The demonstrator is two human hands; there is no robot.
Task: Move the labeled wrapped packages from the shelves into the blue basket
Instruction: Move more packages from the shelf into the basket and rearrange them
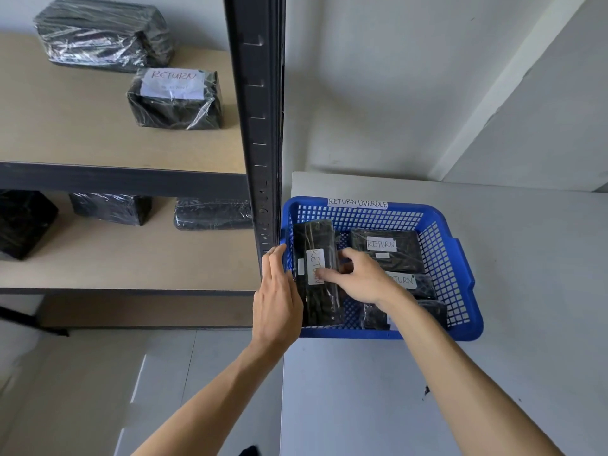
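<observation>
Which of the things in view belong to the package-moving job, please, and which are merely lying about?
Part of the job:
- blue basket
- long labelled package under the right hand
- labelled package on the upper shelf
- left hand beside the basket

Lying about:
- unlabelled wrapped bundle
- lower-shelf packages, labels not visible
- black shelf post

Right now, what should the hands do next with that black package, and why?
Probably let go: the right hand rests on the package already lying inside the blue basket, and the left hand steadies its rim. Another RETURN package waits on the shelf.
</observation>
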